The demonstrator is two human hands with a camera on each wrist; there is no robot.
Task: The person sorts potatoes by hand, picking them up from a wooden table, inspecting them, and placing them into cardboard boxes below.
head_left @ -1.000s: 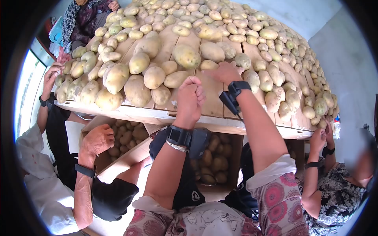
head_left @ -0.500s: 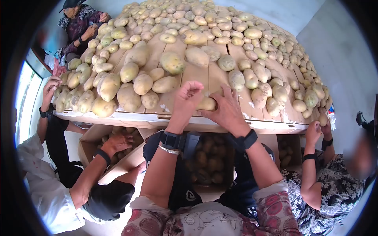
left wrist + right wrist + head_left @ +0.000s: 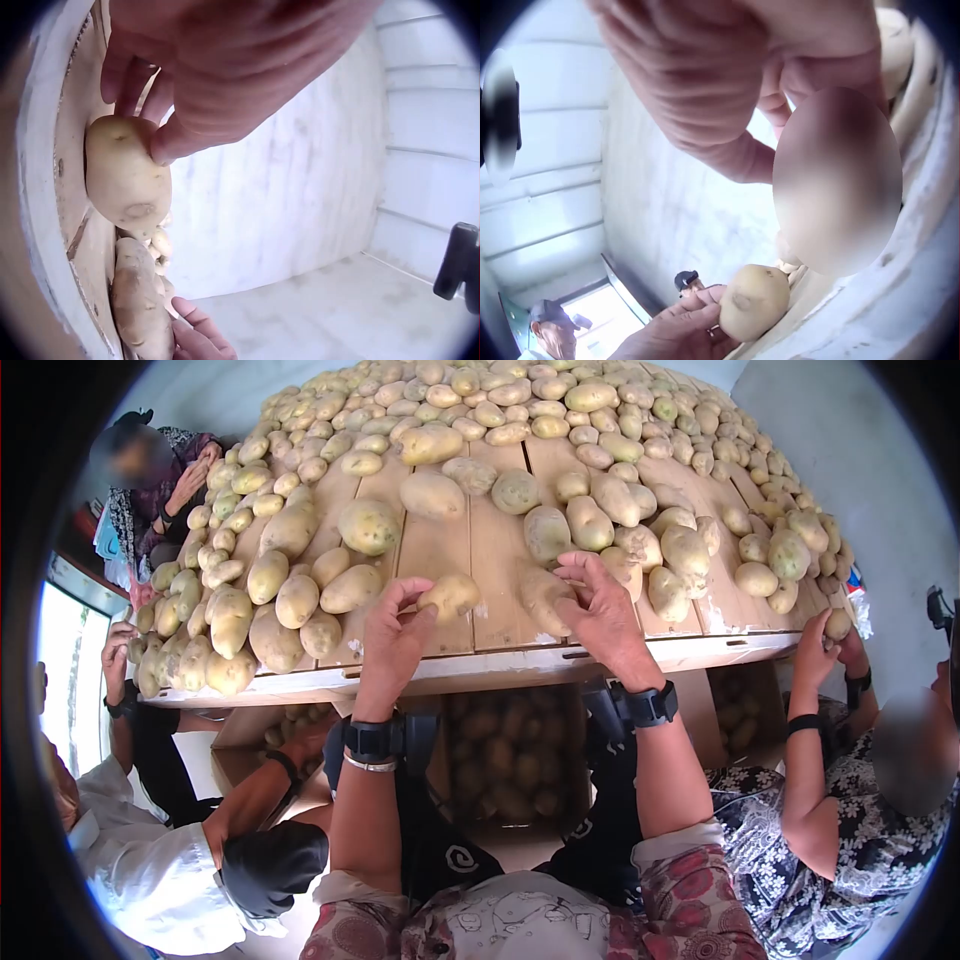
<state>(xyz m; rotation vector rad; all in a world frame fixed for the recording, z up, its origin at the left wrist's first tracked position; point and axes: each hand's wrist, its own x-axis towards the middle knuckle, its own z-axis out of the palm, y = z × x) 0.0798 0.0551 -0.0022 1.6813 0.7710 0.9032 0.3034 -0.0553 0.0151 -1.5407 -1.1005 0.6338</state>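
My left hand point(image 3: 395, 640) pinches a rounded, pale yellow potato point(image 3: 452, 596) between thumb and fingers, near the front edge of the tabletop. In the left wrist view this potato point(image 3: 129, 172) shows a round mark on its lower side, with the thumb against its flank. Across a short gap, my right hand point(image 3: 605, 620) grips a longer, browner potato point(image 3: 540, 595), thumb on the near side and fingers over the far end. That long potato point(image 3: 141, 300) lies along the boards in the left wrist view; in the right wrist view a blur covers it.
Many potatoes point(image 3: 365, 526) lie spread over the cardboard-covered table point(image 3: 440, 550), beyond and beside my hands. Below its white front edge point(image 3: 470, 668) stands a box of potatoes point(image 3: 515, 760). People sit close on both sides, one holding a potato point(image 3: 838, 624) at the right.
My right hand reached forward, then drew a potato back between my hands. Now the left hand holds a rounded potato and the right grips a longer one. The head view has shifted.
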